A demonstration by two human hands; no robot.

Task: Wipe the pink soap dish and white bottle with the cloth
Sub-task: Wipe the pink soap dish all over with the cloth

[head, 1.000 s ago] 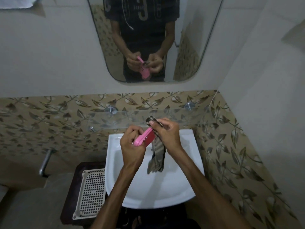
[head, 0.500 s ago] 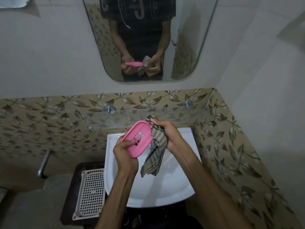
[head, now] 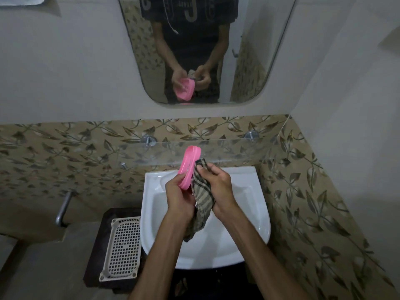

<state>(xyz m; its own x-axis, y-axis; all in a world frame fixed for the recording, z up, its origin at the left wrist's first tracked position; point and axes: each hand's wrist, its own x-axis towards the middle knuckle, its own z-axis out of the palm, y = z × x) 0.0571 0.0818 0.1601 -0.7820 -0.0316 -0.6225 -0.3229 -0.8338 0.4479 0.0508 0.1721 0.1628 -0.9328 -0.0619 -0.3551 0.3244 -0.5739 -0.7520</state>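
My left hand (head: 179, 197) grips the lower end of the pink soap dish (head: 189, 167), which stands on edge, tilted up toward the wall above the white sink (head: 255, 213). My right hand (head: 218, 187) holds the brown checked cloth (head: 202, 198) bunched against the right side of the dish; the rest of the cloth hangs down into the basin. The mirror (head: 249, 61) reflects both hands, the dish and the cloth. No white bottle shows in this view.
A glass shelf (head: 238, 150) on two metal pegs runs along the leaf-patterned tiles just behind the dish. A beige perforated basket (head: 122, 247) sits on a dark stand left of the sink. A metal pipe (head: 63, 207) sticks out of the left wall.
The dish has turned from its slotted face toward me to edge-on and upright. My right hand with the cloth has slid down along its right side.
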